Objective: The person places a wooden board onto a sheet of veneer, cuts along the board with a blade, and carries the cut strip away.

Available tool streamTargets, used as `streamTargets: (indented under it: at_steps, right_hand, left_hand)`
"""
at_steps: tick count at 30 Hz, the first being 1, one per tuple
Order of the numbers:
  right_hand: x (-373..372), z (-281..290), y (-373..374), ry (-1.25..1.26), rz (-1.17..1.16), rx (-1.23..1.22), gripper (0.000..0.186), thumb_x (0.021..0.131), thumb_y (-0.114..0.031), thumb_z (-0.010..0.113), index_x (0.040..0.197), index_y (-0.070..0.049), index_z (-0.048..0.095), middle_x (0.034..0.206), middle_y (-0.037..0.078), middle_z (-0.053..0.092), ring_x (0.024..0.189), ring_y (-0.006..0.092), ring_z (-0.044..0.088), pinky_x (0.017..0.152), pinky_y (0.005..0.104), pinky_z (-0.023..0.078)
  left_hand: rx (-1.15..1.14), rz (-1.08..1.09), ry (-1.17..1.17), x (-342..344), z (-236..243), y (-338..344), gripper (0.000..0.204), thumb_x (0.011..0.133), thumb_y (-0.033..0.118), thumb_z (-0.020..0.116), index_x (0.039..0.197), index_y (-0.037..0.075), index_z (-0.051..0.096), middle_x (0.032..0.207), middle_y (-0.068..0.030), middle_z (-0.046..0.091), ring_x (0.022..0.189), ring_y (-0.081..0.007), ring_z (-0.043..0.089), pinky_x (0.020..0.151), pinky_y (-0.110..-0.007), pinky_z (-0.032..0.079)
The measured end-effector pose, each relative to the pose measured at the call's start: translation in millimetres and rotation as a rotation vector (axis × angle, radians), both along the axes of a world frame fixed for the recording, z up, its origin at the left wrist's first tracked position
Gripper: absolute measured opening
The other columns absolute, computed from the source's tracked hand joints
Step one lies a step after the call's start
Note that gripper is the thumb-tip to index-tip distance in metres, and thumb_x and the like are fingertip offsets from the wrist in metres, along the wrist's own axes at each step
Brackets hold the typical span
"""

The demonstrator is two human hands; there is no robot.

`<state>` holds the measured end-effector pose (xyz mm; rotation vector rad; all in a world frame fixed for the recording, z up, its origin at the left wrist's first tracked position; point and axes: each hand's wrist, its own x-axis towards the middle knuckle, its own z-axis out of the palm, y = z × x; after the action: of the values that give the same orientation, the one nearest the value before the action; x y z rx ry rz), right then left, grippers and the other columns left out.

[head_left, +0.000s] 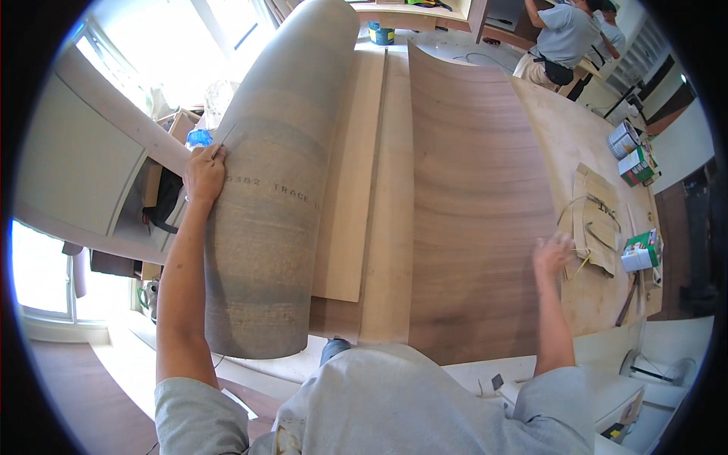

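Note:
A large rolled sheet (265, 174), grey-brown with dark printed marks, curves up at the left of the table. My left hand (203, 174) grips its outer left edge, with the fingers curled over it. At the right, a wood-grain sheet (478, 220), brown and slightly bowed, spreads toward me. My right hand (554, 255) hovers at or just over its right edge, smeared by motion, so its fingers cannot be made out. I cannot tell whether it touches the sheet. Between the two sheets runs a pale board (353, 189).
Right of the wood-grain sheet, flattened brown paper (594, 220) lies on the worktable (542, 114). Cans stand along the table's right side, including a white-and-green can (641, 250) and a round tin (623, 139). A person (561, 38) works at the far right. A cabinet (83, 152) stands left.

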<state>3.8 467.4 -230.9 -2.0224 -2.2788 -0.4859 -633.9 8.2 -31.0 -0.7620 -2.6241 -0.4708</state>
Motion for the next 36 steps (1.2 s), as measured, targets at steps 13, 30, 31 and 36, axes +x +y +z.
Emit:
streamTargets:
  at_steps: [13, 30, 31, 36]
  right_hand:
    - [-169, -15, -333, 0.38, 0.406, -0.69, 0.105, 0.088, -0.049, 0.079, 0.164, 0.002, 0.027, 0.175, 0.025, 0.012, 0.159, 0.0505, 0.017, 0.122, 0.0734, 0.019]
    - [-258, -62, -433, 0.996, 0.576, -0.584, 0.046, 0.087, -0.021, 0.075, 0.121, 0.01, 0.068, 0.102, 0.031, 0.073, 0.099, 0.0474, 0.071, 0.089, 0.0478, 0.058]
    - [-264, -66, -431, 0.907, 0.485, -0.634, 0.046, 0.086, -0.022, 0.076, 0.118, 0.01, 0.068, 0.098, 0.031, 0.072, 0.095, 0.0483, 0.071, 0.088, 0.049, 0.058]
    - [-278, -67, -447, 0.863, 0.453, -0.598, 0.047, 0.083, -0.027, 0.078, 0.114, 0.008, 0.07, 0.095, 0.028, 0.072, 0.09, 0.0484, 0.07, 0.089, 0.0513, 0.058]
  left_hand:
    - [-0.053, -0.046, 0.089, -1, -8, 7, 0.029, 0.102, 0.037, 0.062, 0.118, 0.019, 0.078, 0.116, -0.0165, 0.072, 0.112, -0.0415, 0.066, 0.096, -0.052, 0.051]
    - [0.189, -0.426, -0.502, 205, 100, -149, 0.033, 0.1, 0.031, 0.066, 0.112, 0.001, 0.072, 0.081, -0.0196, 0.069, 0.077, -0.0324, 0.067, 0.076, -0.045, 0.051]
    - [0.123, -0.323, -0.684, 223, 94, -167, 0.032, 0.099, 0.027, 0.069, 0.116, -0.001, 0.073, 0.073, -0.011, 0.066, 0.071, -0.0214, 0.062, 0.071, -0.04, 0.049]
    - [0.29, -0.492, -0.9, 286, 49, -215, 0.028, 0.102, 0.02, 0.07, 0.12, -0.002, 0.072, 0.088, -0.0074, 0.068, 0.082, -0.0135, 0.06, 0.075, -0.033, 0.049]
